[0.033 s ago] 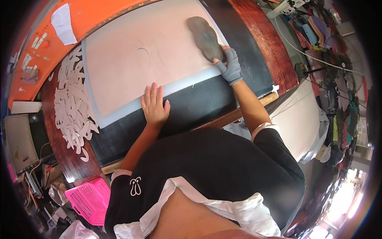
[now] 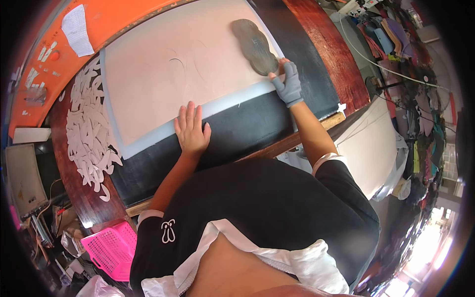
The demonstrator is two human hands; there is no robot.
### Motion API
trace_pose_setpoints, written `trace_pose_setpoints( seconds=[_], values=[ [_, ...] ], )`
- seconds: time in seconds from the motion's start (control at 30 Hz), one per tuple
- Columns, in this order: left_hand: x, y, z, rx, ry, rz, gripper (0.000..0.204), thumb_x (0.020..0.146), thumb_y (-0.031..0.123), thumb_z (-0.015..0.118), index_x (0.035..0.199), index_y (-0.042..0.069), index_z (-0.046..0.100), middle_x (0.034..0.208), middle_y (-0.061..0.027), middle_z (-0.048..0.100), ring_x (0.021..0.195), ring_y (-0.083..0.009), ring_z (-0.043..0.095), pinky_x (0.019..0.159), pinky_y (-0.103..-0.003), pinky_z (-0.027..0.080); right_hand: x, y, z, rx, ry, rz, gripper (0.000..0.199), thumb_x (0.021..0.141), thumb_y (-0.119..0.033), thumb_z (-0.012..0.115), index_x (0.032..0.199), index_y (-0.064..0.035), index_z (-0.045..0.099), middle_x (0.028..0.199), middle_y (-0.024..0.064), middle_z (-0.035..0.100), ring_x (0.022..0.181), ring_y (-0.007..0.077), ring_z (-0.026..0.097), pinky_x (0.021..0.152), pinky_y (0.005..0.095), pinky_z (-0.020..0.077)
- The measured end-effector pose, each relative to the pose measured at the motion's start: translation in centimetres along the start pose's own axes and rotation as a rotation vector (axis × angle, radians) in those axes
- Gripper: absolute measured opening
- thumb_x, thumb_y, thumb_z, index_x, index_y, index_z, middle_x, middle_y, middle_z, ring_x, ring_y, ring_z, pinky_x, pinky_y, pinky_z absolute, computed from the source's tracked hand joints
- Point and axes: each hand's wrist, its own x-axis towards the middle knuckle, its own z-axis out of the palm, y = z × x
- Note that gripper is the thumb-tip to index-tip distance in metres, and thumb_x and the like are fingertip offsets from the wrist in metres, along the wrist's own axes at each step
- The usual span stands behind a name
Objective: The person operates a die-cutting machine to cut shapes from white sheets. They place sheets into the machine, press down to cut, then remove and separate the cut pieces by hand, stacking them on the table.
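A large pale pink sheet (image 2: 148,94) lies over a white backing (image 2: 222,103) on a black work surface (image 2: 237,128). My bare left hand (image 2: 192,131) rests open on the sheet's near edge, fingers stretched out. At the sheet's right side lies a flat, dark grey-brown block with a wavy outline (image 2: 253,45). My right hand (image 2: 288,86), in a grey glove with bare fingertips, is at the block's near end. Its thumb and forefinger stand apart around that corner, lightly touching it or just beside it. Thin curved lines mark the middle of the sheet.
Many pale curved cut pieces (image 2: 91,123) are heaped at the left on a red-brown board (image 2: 74,190). An orange panel (image 2: 106,22) with a paper (image 2: 77,30) rises behind. A pink basket (image 2: 111,247) stands lower left, and coloured materials (image 2: 386,37) hang at the right.
My right hand has shifted slightly to the right against the block, its fingers easing off the near end. The block and my left hand have stayed in place.
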Motion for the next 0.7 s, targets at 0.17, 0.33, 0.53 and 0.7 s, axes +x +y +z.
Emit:
trace_pose_setpoints(
  seconds=[0.17,0.33,0.53,0.7],
  values=[
    [-2.6,0.4,1.6,0.020,-0.001,0.045,0.059,0.076,0.021,0.061,0.131,0.007,0.044,0.143,-0.0108,0.033,0.132,-0.0329,0.027,0.104,-0.053,0.020,-9.7,-1.9,-6.3,-0.044,0.100,0.207,0.026,0.080,-0.016,0.063,0.100,-0.0019,0.054,0.096,0.0151,0.056,0.087,0.0324,0.053,0.077,0.0397,0.0428],
    [-3.8,3.7,2.5,0.049,-0.008,0.070,0.060,0.076,0.021,0.061,0.131,0.006,0.041,0.143,-0.0118,0.032,0.132,-0.0337,0.026,0.104,-0.054,0.019,-16.7,-6.3,-10.6,-0.042,-0.127,0.068,0.009,0.072,-0.012,0.064,0.076,-0.0074,0.058,0.073,0.0085,0.056,0.071,0.0291,0.055,0.064,0.0380,0.0442],
    [3.4,1.6,-5.8,0.088,0.018,0.065,0.061,0.074,0.021,0.062,0.130,0.005,0.042,0.142,-0.0122,0.031,0.131,-0.0338,0.026,0.103,-0.054,0.020,-7.4,-9.4,-12.1,-0.046,-0.081,0.067,0.013,0.068,-0.012,0.065,0.065,-0.0092,0.052,0.065,0.0077,0.053,0.058,0.0298,0.052,0.054,0.0398,0.0420],
    [1.8,10.4,-5.9,0.068,0.105,0.084,0.051,0.073,0.018,0.062,0.120,0.005,0.048,0.136,-0.0156,0.036,0.126,-0.0341,0.032,0.101,-0.051,0.024,-8.0,-6.6,-18.8,0.046,0.002,-0.013,0.012,0.070,-0.013,0.065,0.066,-0.0097,0.054,0.066,0.0079,0.054,0.059,0.0301,0.053,0.055,0.0404,0.0429]
  ],
)
